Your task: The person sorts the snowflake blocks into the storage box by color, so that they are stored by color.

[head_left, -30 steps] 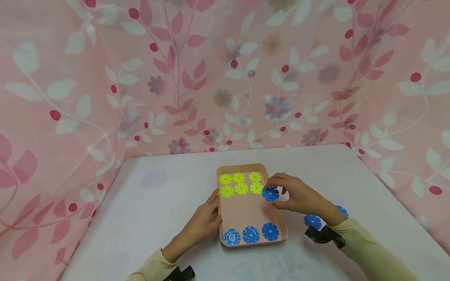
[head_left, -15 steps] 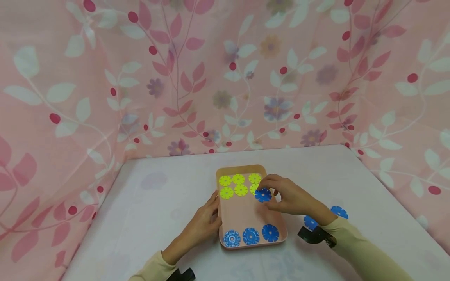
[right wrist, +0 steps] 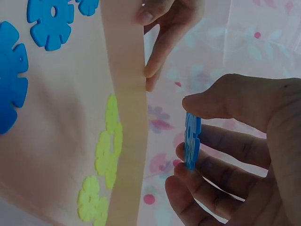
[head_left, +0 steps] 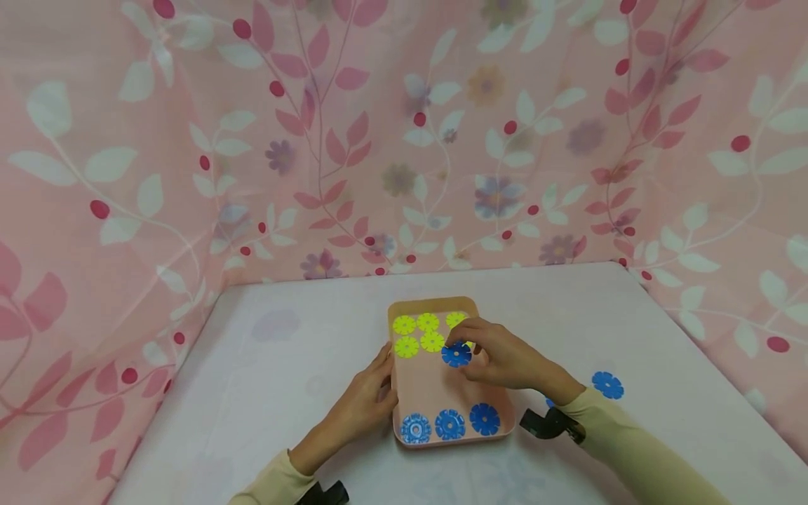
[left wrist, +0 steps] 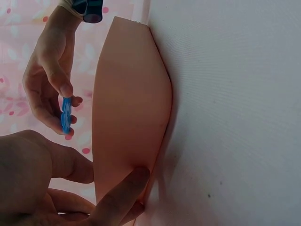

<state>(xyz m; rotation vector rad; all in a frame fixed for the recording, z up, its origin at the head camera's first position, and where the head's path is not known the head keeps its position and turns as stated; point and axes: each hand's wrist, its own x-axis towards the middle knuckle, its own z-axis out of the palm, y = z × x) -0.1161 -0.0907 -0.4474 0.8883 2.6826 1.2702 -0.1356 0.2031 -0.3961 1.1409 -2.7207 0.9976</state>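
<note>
My right hand point(head_left: 501, 354) pinches a blue notched plastic disc point(head_left: 456, 355) between thumb and fingers, over the pink tray point(head_left: 429, 393). In the right wrist view this disc point(right wrist: 191, 141) stands nearly edge-on, thumb at its top and fingertips along its lower part. My left hand point(head_left: 362, 393) rests against the tray's left side; in the left wrist view its fingers point(left wrist: 124, 195) touch the outer wall and rim. Several yellow discs point(head_left: 428, 322) lie at the tray's far end, some partly hidden by my right hand. A row of three blue discs point(head_left: 450, 424) lies at the near end.
On the white table point(head_left: 303, 337), right of the tray, lies a loose blue disc point(head_left: 608, 385); another is mostly hidden by my right wrist. A pink floral curtain point(head_left: 379, 140) hangs behind the table and along both sides.
My right hand has moved left over the tray with the pinched blue disc, now covering some yellow discs. The loose disc at right has come into fuller view. My left hand stays put.
</note>
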